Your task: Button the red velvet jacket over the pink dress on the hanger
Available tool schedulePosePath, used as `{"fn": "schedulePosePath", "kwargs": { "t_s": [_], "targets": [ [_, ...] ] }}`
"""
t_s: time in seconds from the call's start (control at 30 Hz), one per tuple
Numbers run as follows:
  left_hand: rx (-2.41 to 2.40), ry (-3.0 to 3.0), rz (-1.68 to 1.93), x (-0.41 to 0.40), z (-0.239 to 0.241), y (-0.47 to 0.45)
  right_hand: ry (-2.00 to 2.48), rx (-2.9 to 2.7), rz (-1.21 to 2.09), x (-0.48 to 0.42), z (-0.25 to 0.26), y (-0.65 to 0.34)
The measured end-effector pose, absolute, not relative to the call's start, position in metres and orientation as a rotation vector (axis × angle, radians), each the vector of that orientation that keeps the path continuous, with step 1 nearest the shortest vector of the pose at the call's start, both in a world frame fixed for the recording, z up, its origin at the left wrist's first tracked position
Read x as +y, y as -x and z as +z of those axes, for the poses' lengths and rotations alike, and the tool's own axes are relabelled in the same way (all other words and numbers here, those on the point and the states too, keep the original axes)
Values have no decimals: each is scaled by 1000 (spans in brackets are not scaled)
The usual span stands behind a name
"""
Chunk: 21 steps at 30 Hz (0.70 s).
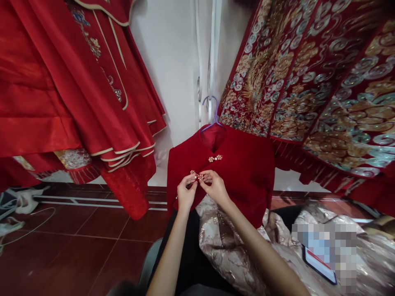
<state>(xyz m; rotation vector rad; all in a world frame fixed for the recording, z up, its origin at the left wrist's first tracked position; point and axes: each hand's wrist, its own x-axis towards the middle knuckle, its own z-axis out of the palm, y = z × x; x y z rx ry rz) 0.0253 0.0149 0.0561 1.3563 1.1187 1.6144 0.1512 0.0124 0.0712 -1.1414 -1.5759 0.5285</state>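
A dark red jacket (247,168) hangs on a purple hanger (215,107) right in front of me. Gold flower-shaped clasps with pearl-like beads sit along its front. The upper clasp (215,158) lies under the collar, its two halves side by side. Lower down, my left hand (186,192) and my right hand (215,188) meet at another flower clasp (200,176). Thumb and fingers of each hand are pinched on it, one from either side. My fingertips cover part of this clasp, so I cannot tell whether its halves are joined.
Red garments with pale piping (92,82) hang at the left, and a heavily embroidered red skirt (286,82) at the right. Shiny beige patterned fabric (222,242) covers my lap. A phone-like device (319,265) lies on it. White shoes (26,201) stand on the tiled floor.
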Motion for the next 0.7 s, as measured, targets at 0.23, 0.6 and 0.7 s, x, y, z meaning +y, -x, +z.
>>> {"fn": "schedulePosePath", "kwargs": {
  "t_s": [0.23,0.6,0.7],
  "targets": [
    [1121,-1284,1615,12,57,-27,1126,-1549,509,9,68,-152],
    [1151,-1323,1644,11,61,-28,1114,-1581,486,11,74,-149],
    [1178,-1359,1638,12,59,-25,1116,-1573,468,12,75,-147]
  ]
}}
